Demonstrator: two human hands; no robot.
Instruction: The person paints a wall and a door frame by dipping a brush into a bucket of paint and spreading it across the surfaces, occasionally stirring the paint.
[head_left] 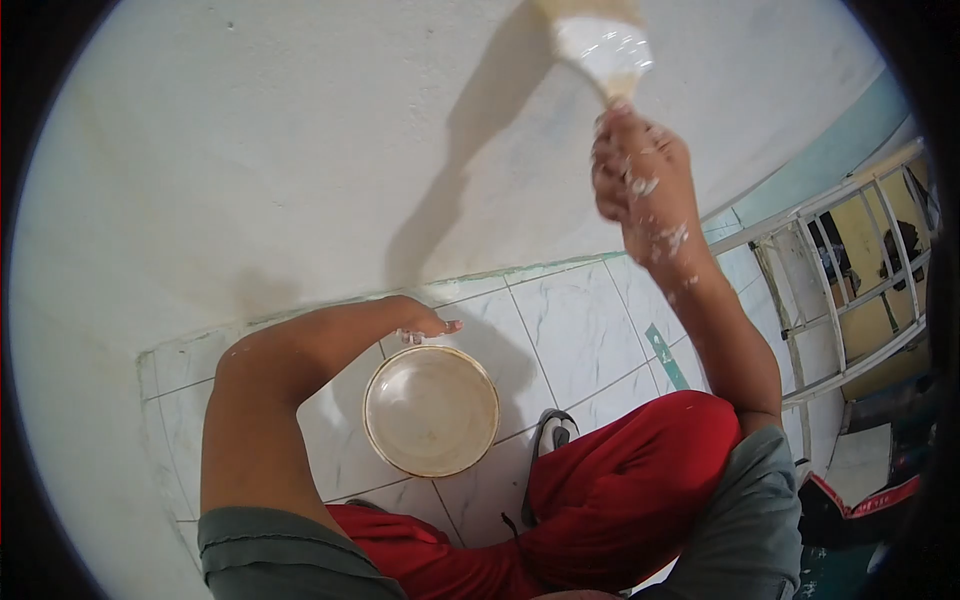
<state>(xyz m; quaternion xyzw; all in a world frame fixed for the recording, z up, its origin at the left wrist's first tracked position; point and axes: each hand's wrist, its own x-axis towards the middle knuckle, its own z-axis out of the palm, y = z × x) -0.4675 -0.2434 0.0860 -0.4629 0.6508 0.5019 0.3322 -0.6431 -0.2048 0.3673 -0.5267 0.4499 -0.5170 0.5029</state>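
My right hand (pixel 640 180) is raised in front of the wall, its fingers wrapped round the handle of a wide paintbrush (pixel 603 48). White paint coats the brush, whose bristle end reaches the top edge of the view. White smears dot the back of this hand and the wrist. Below, a round bucket (pixel 430 412) with a pale, whitish inside faces up between my legs. At its far rim is my left hand (pixel 425 323), with bent, paint-marked fingers and one digit pointing right. Its hold at the rim is partly hidden.
A pale wall (pixel 300 120) rises ahead, meeting the white tiled floor (pixel 575 320) along a greenish line. To the right stands a white metal frame with bars (pixel 835 285). Green tape (pixel 667 357) lies on the tiles. My sandalled foot (pixel 553 435) is right of the bucket.
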